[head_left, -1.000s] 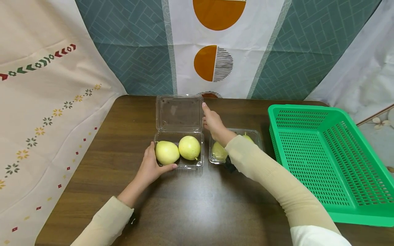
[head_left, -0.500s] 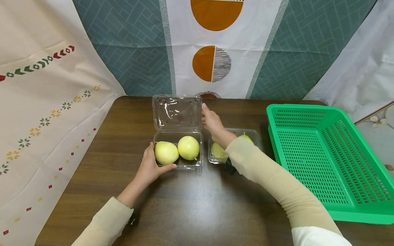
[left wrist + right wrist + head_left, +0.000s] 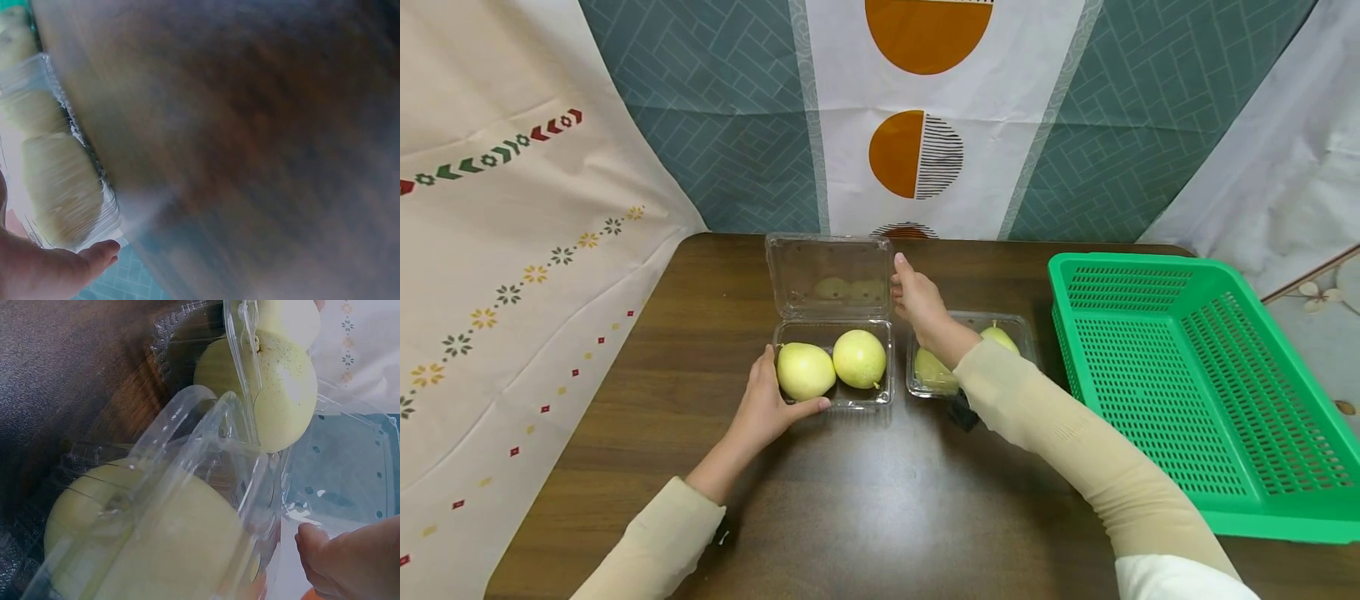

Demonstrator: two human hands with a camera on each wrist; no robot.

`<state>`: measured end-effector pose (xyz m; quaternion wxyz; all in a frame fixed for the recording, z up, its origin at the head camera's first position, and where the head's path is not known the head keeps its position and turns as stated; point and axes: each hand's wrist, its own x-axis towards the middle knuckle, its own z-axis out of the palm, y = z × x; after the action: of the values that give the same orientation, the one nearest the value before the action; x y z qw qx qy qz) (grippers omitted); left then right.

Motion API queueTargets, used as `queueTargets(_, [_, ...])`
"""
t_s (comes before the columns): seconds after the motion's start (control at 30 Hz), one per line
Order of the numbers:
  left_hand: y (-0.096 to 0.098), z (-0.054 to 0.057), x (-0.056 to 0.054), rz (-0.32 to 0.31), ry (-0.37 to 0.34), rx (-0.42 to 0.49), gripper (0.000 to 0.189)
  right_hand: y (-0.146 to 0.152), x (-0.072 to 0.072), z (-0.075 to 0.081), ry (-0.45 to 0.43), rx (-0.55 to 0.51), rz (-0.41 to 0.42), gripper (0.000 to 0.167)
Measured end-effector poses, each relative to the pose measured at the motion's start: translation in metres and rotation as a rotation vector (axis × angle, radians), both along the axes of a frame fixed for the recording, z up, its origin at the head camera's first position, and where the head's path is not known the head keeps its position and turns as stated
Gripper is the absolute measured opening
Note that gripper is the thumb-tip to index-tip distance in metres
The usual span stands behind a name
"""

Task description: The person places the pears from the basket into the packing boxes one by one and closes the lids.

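Note:
In the head view a hinged clear plastic clamshell box point(image 3: 882, 398) stands with its lid point(image 3: 835, 267) raised. A greenish-yellow pear point(image 3: 806, 372) and a second pear point(image 3: 860, 359) lie side by side in its base. My left hand point(image 3: 767, 411) grips the base's front left corner, thumb along the front and fingers at the left side. My right hand point(image 3: 921, 302) is at the lid's right edge, thumb pointing up. Whether its fingertips pinch the edge is unclear. Beneath my right wrist stands another clear clamshell box point(image 3: 1030, 337) with pears point(image 3: 1000, 337) inside, partly covered by the arm.
A green plastic basket point(image 3: 1157, 258) with slotted walls stands at the right. Everything sits on a dark brown wooden table point(image 3: 850, 517). Patterned cloth point(image 3: 745, 125) hangs behind the table, and a cream cloth point(image 3: 535, 292) hangs at the left.
The lid has changed its tilt, its top left corner shifting leftward, and pear reflections now show in it. Both hands keep nearly the same places. The view has shifted slightly.

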<state>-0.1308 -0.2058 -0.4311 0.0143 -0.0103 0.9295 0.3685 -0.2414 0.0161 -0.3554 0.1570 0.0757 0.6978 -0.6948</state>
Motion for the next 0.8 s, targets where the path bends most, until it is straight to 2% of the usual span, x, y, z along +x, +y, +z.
queueTargets(0.57, [-0.001, 0.003, 0.0, 0.008, -0.02, 0.004, 0.121, 0.002, 0.01, 0.001, 0.008, 0.01, 0.024, 0.066])
queueTargets(0.63, [-0.001, 0.004, 0.001, 0.009, -0.023, 0.003, 0.121, 0.003, 0.01, 0.001, 0.021, 0.04, 0.041, 0.066])
queueTargets(0.8, [0.0, 0.006, 0.001, 0.008, -0.027, 0.003, 0.121, 0.005, 0.011, 0.001, 0.062, 0.19, 0.084, 0.07])
